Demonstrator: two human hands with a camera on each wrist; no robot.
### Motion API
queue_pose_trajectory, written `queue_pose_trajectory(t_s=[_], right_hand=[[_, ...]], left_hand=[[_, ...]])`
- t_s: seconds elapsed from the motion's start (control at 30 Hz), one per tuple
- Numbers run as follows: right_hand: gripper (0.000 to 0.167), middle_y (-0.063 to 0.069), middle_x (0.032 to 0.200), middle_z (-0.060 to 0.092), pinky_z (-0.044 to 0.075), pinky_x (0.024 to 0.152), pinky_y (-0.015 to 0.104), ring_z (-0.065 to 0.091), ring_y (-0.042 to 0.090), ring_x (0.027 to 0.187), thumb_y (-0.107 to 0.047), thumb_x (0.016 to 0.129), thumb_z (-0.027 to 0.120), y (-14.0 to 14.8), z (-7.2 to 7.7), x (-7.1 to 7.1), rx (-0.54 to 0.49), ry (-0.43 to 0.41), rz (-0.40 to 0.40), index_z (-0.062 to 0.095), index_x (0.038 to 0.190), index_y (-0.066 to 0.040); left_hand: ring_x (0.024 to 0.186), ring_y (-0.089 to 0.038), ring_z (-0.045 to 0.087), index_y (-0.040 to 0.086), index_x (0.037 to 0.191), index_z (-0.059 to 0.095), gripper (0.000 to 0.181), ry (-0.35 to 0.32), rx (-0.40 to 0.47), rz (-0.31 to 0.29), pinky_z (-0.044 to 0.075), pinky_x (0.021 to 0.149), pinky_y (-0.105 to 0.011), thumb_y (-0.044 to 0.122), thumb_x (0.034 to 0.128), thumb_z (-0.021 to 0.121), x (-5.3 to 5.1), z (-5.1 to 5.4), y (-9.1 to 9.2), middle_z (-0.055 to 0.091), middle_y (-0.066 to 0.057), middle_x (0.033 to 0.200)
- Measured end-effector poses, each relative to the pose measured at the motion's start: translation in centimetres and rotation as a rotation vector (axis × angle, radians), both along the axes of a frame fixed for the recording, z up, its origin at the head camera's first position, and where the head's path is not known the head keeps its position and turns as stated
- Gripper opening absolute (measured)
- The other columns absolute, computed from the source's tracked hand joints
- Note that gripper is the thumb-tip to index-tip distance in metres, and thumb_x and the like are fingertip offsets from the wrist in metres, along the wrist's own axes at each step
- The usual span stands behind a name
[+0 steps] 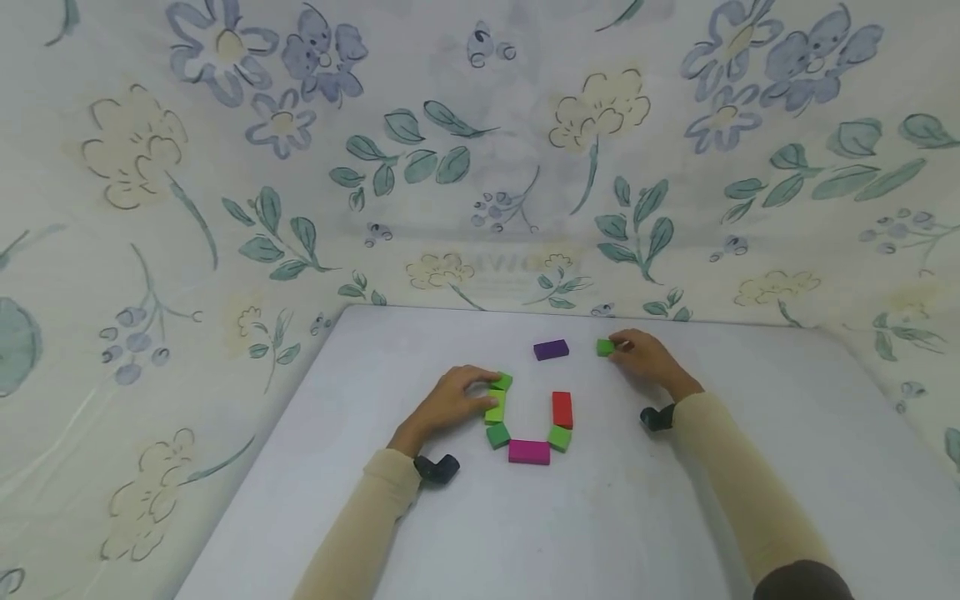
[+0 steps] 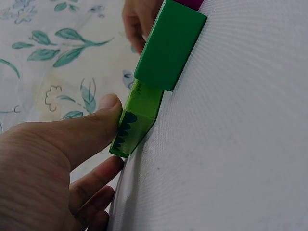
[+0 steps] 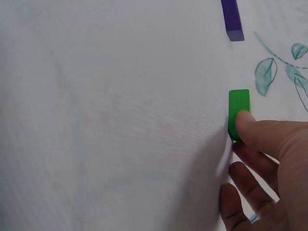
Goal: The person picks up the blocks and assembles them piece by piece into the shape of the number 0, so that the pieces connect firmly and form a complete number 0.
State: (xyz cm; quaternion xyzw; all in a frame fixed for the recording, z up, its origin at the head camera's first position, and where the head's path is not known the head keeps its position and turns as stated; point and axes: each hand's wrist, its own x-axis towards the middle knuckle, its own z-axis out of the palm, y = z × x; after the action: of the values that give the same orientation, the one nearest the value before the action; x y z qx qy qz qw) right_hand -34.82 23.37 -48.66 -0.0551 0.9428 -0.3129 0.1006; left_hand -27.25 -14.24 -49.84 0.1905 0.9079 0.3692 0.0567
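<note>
My left hand (image 1: pixel 453 396) is at the left side of a U-shaped row of blocks. Its thumb rests against a lime block (image 1: pixel 495 408), and its index finger reaches a small green block (image 1: pixel 504 381) at the row's far end. In the left wrist view, the fingers (image 2: pixel 98 179) are loosely bent beside that end. Toward the far right, my right hand (image 1: pixel 643 354) pinches another green block (image 3: pixel 237 102) near the table's back edge. Its thumb lies on the block's face, and the other fingers stay partly behind it.
A dark green block (image 1: pixel 498 436), a magenta block (image 1: pixel 528 452), a green block (image 1: pixel 559 438) and a red block (image 1: pixel 562 410) continue the U. A purple block (image 1: pixel 551 350) lies apart on the white table (image 1: pixel 600 533), against a floral cloth (image 1: pixel 480 167) backdrop.
</note>
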Motion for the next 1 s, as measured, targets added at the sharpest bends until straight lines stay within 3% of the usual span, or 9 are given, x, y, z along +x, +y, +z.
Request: queue_pose_trajectory(t_s=[0.3,0.5,0.73,1.0], right_hand=[[0.042,0.021,0.137,0.054,0.042,0.110,0.053,0.052,0.038,0.127,-0.021,0.101,0.055,0.0,0.5,0.9,-0.066,0.033,-0.028,0.051,0.138,-0.001],[0.041,0.021,0.134,0.056,0.046,0.105,0.052,0.053,0.038,0.124,-0.020,0.100,0.056,-0.2,0.4,1.5,-0.095,0.061,-0.018,0.051,0.136,-0.001],[0.038,0.020,0.131,0.058,0.050,0.098,0.050,0.055,0.037,0.120,-0.020,0.099,0.057,-0.4,0.0,3.4,-0.130,0.069,-0.011,0.054,0.133,-0.003],[0.035,0.014,0.129,0.060,0.052,0.097,0.047,0.058,0.031,0.116,-0.017,0.099,0.058,-0.7,0.3,3.6,-0.142,0.140,0.055,0.056,0.132,-0.007]], left_hand=[[0.138,-0.025,0.046,0.023,0.133,0.063,0.045,0.036,0.005,-0.043,0.027,0.120,-0.052,0.038,0.0917,0.071,-0.2,0.0,0.2,0.062,0.001,0.138],[0.138,-0.025,0.045,0.025,0.133,0.063,0.044,0.025,-0.001,-0.013,0.028,0.120,-0.052,0.039,0.0912,0.071,0.1,0.0,0.0,0.061,0.003,0.137],[0.139,-0.026,0.044,0.026,0.132,0.063,0.044,0.015,-0.002,-0.003,0.029,0.119,-0.053,0.040,0.0913,0.071,0.5,-0.2,0.2,0.061,0.003,0.138],[0.139,-0.025,0.044,0.027,0.133,0.063,0.044,0.034,-0.018,-0.015,0.029,0.119,-0.053,0.039,0.0919,0.070,-0.1,0.1,0.2,0.060,0.003,0.138]])
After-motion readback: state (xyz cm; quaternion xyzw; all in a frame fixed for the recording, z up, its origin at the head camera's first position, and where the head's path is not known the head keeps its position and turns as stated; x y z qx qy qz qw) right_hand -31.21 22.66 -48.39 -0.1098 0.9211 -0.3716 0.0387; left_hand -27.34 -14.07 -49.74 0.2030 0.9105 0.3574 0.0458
